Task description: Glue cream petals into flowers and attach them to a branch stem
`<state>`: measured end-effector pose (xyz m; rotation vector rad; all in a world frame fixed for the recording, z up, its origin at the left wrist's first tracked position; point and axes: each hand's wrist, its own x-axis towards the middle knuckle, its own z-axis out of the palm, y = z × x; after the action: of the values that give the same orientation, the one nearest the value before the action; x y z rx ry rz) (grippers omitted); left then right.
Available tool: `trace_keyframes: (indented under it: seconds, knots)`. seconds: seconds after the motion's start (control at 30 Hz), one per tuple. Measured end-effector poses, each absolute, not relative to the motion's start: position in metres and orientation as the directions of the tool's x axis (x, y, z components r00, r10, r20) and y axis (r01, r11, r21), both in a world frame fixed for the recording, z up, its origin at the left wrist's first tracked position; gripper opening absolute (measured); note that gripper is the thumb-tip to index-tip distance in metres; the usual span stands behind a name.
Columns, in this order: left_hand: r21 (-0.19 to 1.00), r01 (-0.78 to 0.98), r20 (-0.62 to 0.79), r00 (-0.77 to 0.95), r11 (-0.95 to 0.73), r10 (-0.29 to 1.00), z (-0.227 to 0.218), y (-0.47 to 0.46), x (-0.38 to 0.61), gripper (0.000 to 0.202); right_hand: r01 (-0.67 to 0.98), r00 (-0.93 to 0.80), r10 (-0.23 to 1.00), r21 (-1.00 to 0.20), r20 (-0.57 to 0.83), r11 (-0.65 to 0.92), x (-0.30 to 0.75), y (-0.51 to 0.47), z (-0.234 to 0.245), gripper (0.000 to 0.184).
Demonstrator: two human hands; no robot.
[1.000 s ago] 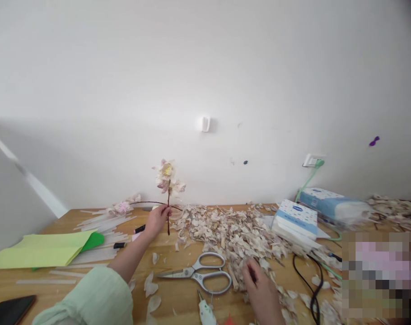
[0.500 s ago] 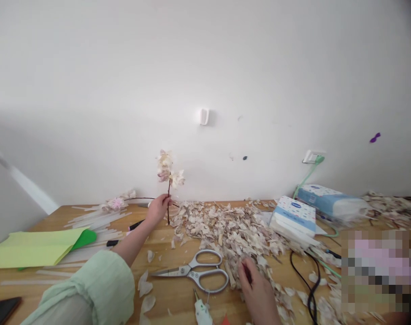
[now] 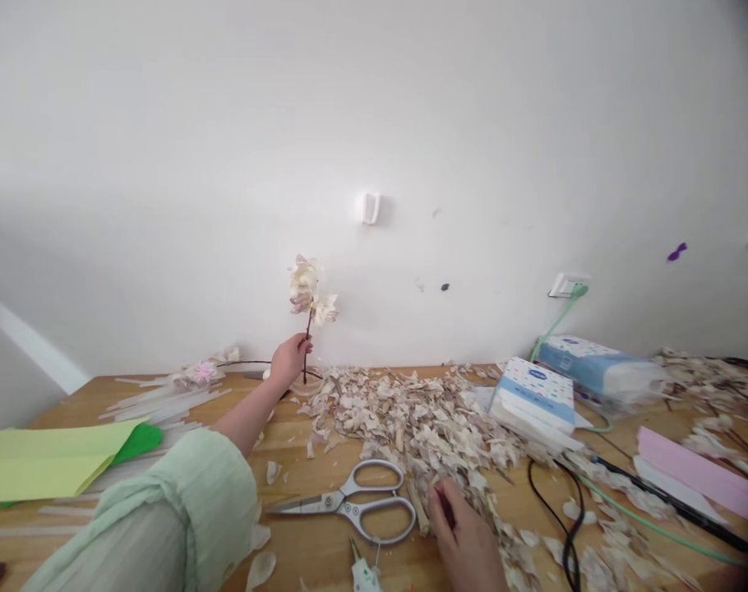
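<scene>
My left hand (image 3: 289,359) pinches the thin brown stem of a flower branch (image 3: 313,302) with pale cream-pink blossoms at its top. The branch stands upright in front of the wall. Its lower end is at a small clear round dish (image 3: 309,386) on the table; whether it touches the dish I cannot tell. My right hand (image 3: 464,534) is low at the near edge of a heap of dried petals (image 3: 411,411), thumb and fingers curled together. What it holds, if anything, is hidden. Left of it lie silver-handled scissors (image 3: 349,503) and the tip of a white glue gun (image 3: 364,574).
Translucent glue sticks (image 3: 164,403), yellow-green paper (image 3: 53,460) and another flower branch (image 3: 201,374) lie on the left. Tissue packs (image 3: 534,399), a black cable (image 3: 571,534), a green cord (image 3: 645,514) and pink paper (image 3: 694,473) are on the right.
My left hand has moved slightly forward and up with the flower branch, bringing its stem end over by the clear dish. My right hand stays nearly in place. The view has shifted slightly.
</scene>
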<state>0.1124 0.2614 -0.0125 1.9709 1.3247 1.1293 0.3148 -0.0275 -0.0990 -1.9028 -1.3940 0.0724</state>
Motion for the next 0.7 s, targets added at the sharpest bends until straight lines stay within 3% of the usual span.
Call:
trace_keyframes:
  seconds: [0.37,0.7]
  knots:
    - [0.739,0.574,0.31,0.173,-0.351,0.935,-0.035,0.264,0.108,0.029,0.813,0.364,0.869,-0.57,0.335,-0.121,0.319,-0.026,-0.104,0.029]
    - [0.73,0.589,0.327,0.146,-0.347,0.934,-0.046,0.27,0.109,0.029,0.811,0.375,0.839,-0.577,0.395,-0.091,0.314,-0.026,-0.111,0.034]
